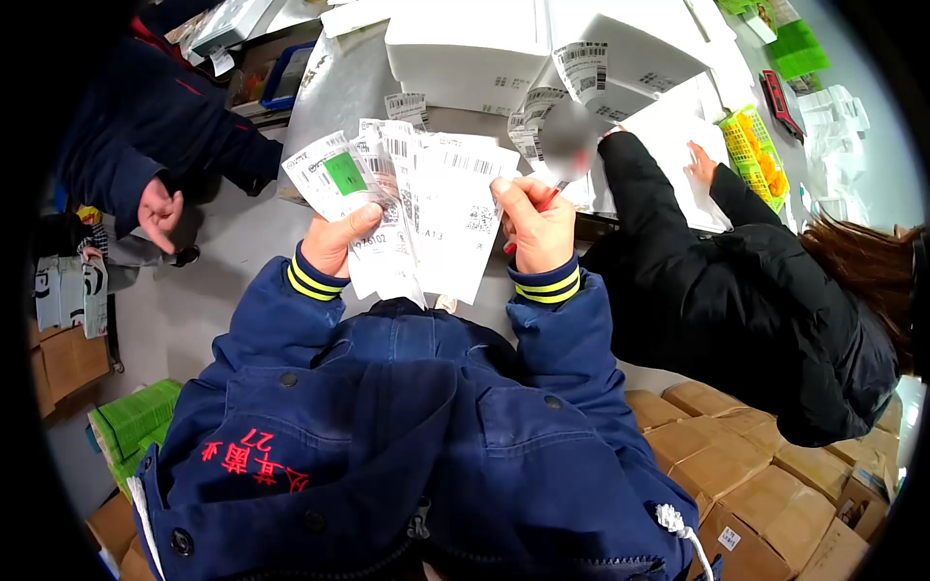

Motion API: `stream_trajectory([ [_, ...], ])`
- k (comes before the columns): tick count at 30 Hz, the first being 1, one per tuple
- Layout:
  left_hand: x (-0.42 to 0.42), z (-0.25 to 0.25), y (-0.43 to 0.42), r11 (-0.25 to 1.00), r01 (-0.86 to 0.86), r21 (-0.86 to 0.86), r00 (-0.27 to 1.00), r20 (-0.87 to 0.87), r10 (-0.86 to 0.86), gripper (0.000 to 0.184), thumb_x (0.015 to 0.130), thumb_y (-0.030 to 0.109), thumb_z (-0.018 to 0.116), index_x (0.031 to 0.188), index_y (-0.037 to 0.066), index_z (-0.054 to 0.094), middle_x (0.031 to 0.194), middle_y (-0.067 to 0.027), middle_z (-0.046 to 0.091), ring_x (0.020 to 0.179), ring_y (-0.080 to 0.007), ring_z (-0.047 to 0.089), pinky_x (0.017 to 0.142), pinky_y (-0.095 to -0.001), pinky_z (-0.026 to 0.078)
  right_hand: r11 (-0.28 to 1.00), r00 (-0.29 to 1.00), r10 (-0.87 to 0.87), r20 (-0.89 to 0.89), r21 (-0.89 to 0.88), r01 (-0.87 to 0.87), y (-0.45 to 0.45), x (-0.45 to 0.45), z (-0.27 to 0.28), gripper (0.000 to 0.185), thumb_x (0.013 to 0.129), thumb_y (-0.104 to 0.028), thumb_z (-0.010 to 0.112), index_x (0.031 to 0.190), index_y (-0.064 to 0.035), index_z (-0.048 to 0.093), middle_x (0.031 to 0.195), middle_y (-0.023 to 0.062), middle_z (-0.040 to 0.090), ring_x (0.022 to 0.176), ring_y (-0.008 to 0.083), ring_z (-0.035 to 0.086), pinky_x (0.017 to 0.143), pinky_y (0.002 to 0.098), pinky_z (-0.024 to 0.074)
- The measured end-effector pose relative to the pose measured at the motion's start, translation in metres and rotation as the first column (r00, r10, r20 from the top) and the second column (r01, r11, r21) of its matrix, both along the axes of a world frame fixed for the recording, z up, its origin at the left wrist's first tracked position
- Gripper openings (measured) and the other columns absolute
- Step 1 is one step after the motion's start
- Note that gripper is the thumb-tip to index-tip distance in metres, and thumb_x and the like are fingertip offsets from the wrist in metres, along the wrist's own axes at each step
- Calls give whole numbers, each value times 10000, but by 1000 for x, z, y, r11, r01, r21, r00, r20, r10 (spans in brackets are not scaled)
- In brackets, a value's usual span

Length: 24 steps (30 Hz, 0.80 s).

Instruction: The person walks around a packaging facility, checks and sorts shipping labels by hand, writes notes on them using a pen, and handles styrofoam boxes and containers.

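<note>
Several white printed labels (386, 252) are fanned out in front of my body, with barcodes and small print on them; one at the left has a green patch. My left hand (336, 240) pinches the left part of the bunch between thumb and fingers. At the right, my right hand (536, 225) grips the edge of a label (465, 213) marked A13. A thin red and dark object, perhaps a pen (556, 194), shows at the fingers of my right hand. Other labels (583, 70) lie on the white boxes beyond.
White foam boxes (465, 48) stand on the table ahead. A person in black (717, 300) leans over it at the right, near a yellow-green basket (742, 155). Another person's hand (159, 215) is at the left. Cardboard boxes (765, 504) lie at the lower right.
</note>
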<state>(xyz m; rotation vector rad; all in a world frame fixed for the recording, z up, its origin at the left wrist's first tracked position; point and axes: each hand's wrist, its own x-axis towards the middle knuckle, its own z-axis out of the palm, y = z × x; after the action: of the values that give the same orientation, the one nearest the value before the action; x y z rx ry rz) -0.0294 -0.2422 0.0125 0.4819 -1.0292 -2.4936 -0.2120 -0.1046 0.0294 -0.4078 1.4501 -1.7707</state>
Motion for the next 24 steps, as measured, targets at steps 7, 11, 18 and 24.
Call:
stream_trajectory([
  [7, -4, 5, -2, 999, 21, 38, 1000, 9, -21, 440, 802, 108, 576, 1174, -23, 379, 1114, -256, 491, 1009, -331, 530, 865, -462, 448, 1000, 1000, -5, 21, -7, 5, -4, -5, -2, 161, 784, -146, 634, 797, 12, 608, 546, -44, 488, 431, 13, 366, 398, 172, 261],
  [11, -5, 2, -3, 1000, 16, 19, 1000, -3, -16, 439, 796, 105, 583, 1174, 6, 383, 1120, -255, 485, 1009, -326, 531, 861, -459, 451, 1000, 1000, 1, 22, 7, -2, -6, -6, -5, 165, 789, -147, 627, 782, 16, 605, 547, -34, 494, 438, 13, 371, 404, 169, 274],
  [18, -11, 12, -12, 992, -117, -37, 993, 31, 118, 372, 799, 18, 552, 1151, -30, 443, 1056, -157, 554, 925, -233, 578, 780, -339, 493, 997, 999, -35, -17, 64, 36, -4, -15, 2, 147, 773, -137, 620, 736, 0, 583, 520, -29, 475, 405, 29, 367, 379, 178, 267],
  [24, -20, -3, -15, 958, -254, -130, 947, 167, 274, 294, 812, 23, 534, 1089, -63, 487, 998, -141, 584, 868, -203, 594, 744, -300, 492, 993, 992, 120, -26, 2, -120, -2, -6, 13, 108, 789, -88, 610, 748, 8, 582, 560, -28, 498, 459, 23, 390, 424, 172, 288],
])
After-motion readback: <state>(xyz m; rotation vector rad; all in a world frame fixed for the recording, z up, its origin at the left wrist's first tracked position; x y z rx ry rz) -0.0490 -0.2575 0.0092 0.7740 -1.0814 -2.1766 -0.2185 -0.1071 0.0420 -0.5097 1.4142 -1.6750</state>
